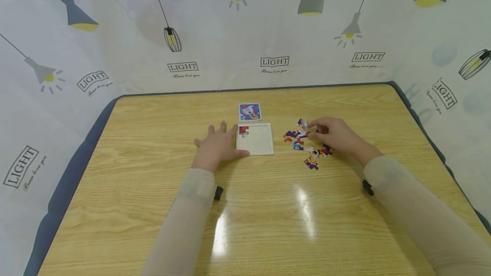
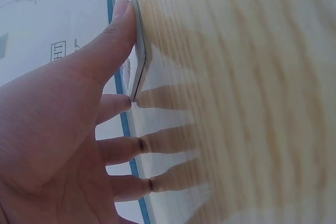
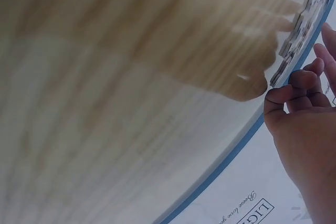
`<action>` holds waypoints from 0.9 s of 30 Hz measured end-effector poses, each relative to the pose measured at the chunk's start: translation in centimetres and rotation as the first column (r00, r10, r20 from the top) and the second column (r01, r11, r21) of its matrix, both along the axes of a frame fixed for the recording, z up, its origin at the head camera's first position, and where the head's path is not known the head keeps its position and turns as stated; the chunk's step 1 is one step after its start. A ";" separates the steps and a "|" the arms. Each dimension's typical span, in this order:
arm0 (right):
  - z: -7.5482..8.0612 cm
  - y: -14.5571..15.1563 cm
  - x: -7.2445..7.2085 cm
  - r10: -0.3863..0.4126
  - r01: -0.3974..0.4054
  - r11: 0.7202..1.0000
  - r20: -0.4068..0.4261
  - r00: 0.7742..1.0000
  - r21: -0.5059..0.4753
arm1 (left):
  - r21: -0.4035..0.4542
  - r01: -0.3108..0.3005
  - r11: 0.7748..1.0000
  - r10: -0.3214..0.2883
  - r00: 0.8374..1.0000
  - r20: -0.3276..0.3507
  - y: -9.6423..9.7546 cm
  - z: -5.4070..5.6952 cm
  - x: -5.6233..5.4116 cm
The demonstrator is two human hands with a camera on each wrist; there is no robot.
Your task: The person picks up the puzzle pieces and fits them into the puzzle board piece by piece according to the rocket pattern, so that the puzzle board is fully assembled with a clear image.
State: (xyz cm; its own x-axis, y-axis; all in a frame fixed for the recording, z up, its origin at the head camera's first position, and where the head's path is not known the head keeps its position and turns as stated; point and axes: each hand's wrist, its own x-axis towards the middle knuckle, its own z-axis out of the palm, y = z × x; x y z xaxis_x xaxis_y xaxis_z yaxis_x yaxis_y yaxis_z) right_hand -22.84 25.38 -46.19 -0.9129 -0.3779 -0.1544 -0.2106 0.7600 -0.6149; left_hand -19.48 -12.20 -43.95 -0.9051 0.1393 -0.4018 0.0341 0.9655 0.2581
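Note:
My left hand (image 1: 218, 146) lies at the left of a square puzzle tray (image 1: 255, 143), fingers spread on the table. In the left wrist view its thumb (image 2: 122, 19) rests on the tray's near edge. One red puzzle piece (image 1: 244, 130) sits in the tray's far left corner. My right hand (image 1: 335, 134) is over the far right side of several loose puzzle pieces (image 1: 298, 145), thumb and index fingertips by a white and purple piece (image 1: 303, 133). Whether they pinch it cannot be made out. In the right wrist view the pieces (image 3: 302, 24) are seen edge-on beyond the bent fingers.
A small picture card (image 1: 249, 112) with a blue and red print lies just behind the tray. The wooden table (image 1: 264, 208) ends at a dark edge, with a lamp-patterned cloth (image 1: 226, 24) behind it. Black wrist cameras (image 1: 218, 193) show below both sleeves.

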 end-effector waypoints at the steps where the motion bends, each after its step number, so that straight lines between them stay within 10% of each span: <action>1: 0.0 -0.1 0.0 0.004 -0.004 1.000 0.000 1.000 0.004 | -0.001 0.000 1.000 0.000 1.000 -0.001 0.0 0.0 0.0; 27: -0.2 0.4 0.4 0.101 -0.084 0.987 -0.127 0.987 0.134 | -0.003 0.004 1.000 -0.004 1.000 -0.004 0.1 0.0 0.0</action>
State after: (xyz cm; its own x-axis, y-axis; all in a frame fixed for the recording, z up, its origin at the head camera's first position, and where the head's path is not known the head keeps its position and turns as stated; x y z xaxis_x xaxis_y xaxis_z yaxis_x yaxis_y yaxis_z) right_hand -22.42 25.75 -46.35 -0.8907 -0.4464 -0.0863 -0.3569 0.8041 -0.4755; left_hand -19.47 -12.12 -43.93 -0.9059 0.1417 -0.3990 0.0390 0.9662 0.2547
